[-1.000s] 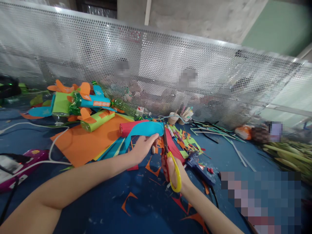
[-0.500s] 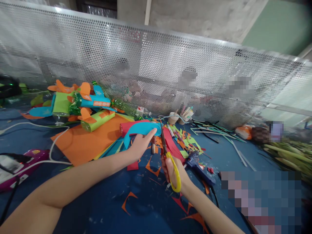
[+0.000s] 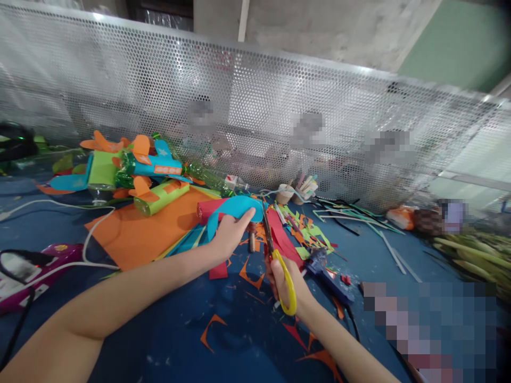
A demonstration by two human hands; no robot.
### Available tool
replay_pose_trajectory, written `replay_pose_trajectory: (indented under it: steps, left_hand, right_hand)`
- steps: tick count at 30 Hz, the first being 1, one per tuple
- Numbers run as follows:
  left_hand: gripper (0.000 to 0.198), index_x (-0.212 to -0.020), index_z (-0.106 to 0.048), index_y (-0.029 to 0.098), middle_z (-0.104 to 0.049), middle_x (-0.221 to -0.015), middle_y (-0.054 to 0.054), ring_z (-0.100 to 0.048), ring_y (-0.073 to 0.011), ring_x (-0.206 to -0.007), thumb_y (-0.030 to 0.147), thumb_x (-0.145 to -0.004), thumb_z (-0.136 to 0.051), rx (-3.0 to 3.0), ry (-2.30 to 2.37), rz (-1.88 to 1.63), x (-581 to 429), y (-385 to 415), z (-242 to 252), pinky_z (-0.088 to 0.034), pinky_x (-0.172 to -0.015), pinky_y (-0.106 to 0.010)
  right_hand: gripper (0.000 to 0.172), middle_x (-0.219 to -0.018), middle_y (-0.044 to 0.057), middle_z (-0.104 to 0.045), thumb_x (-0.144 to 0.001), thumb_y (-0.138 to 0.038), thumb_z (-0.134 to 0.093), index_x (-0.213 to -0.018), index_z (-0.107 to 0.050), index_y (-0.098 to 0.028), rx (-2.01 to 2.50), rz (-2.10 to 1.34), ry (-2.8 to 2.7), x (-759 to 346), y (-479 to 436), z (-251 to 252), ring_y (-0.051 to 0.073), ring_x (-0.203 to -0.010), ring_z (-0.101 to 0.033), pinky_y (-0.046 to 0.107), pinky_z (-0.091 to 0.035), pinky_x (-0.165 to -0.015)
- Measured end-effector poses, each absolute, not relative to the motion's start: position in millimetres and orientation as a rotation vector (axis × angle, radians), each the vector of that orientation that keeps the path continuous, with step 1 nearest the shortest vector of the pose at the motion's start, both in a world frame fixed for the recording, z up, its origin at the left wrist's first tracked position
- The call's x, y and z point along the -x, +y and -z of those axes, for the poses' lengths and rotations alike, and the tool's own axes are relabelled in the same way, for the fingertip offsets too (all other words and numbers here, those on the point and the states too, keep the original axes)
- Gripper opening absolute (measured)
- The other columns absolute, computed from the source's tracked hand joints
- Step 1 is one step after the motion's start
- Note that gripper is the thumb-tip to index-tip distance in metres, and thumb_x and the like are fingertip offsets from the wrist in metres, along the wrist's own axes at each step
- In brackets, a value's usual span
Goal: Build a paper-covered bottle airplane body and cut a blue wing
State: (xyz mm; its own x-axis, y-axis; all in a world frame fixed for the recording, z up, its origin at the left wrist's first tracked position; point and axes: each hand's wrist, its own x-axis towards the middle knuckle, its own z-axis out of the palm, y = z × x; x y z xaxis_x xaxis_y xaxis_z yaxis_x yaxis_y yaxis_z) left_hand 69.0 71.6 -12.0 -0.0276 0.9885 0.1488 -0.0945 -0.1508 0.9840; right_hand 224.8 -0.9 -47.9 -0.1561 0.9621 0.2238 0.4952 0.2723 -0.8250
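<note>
Between the thumb and fingers of my left hand [image 3: 233,234] is a curved piece of blue paper [image 3: 235,206], its long end drooping to the left. My right hand [image 3: 285,279] grips yellow-handled scissors [image 3: 286,287], with the fingers wrapped in the loops. The blades point away from me and meet the right edge of the blue paper; how far apart they are is hard to make out. Behind the paper lies a red paper-wrapped bottle [image 3: 205,209]. A red paper strip [image 3: 281,234] lies just right of the blades.
Paper-covered bottles [image 3: 151,165] crowd the left, by orange paper sheets [image 3: 136,229]. A blue glue gun [image 3: 327,276] with a cord lies right of my hand. Cups of pens [image 3: 305,189] stand at the perforated metal screen [image 3: 255,106]. Orange paper scraps [image 3: 211,330] are scattered nearby.
The blue paper has turned slightly, its drooping end lifting and shifting a little to the right. Both hands keep almost the same place, and the view has drifted slightly.
</note>
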Motion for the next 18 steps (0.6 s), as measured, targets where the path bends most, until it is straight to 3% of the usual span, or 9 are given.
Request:
replay_pose_trajectory:
  steps: [14, 18]
  left_hand:
    - [0.027, -0.062, -0.055, 0.018, -0.057, -0.062, 0.001, -0.056, -0.0126, -0.063, 0.042, -0.073, -0.059, -1.283, 0.821, -1.462, -66.7, 72.0, 0.1, -0.047, -0.061, -0.025]
    - [0.021, -0.065, -0.054, 0.019, -0.057, -0.069, 0.002, -0.054, -0.0101, -0.065, 0.037, -0.073, -0.059, -1.301, 0.712, -1.483, -66.0, 72.3, -6.1, -0.048, -0.064, -0.024]
  right_hand:
    - [0.045, -0.047, -0.006, -0.036, -0.084, -0.060, -0.030, -0.064, -0.037, -0.021, 1.372, -0.826, -1.784, -225.5, -1.3, 47.8, 0.007, -0.038, -0.035, 0.021, -0.030, -0.036]
    - [0.048, -0.051, -0.002, -0.046, -0.087, -0.059, -0.025, -0.062, -0.040, -0.020, 1.326, -0.914, -1.803, -226.0, -1.7, 43.4, 0.010, -0.041, -0.047, 0.022, -0.039, -0.043]
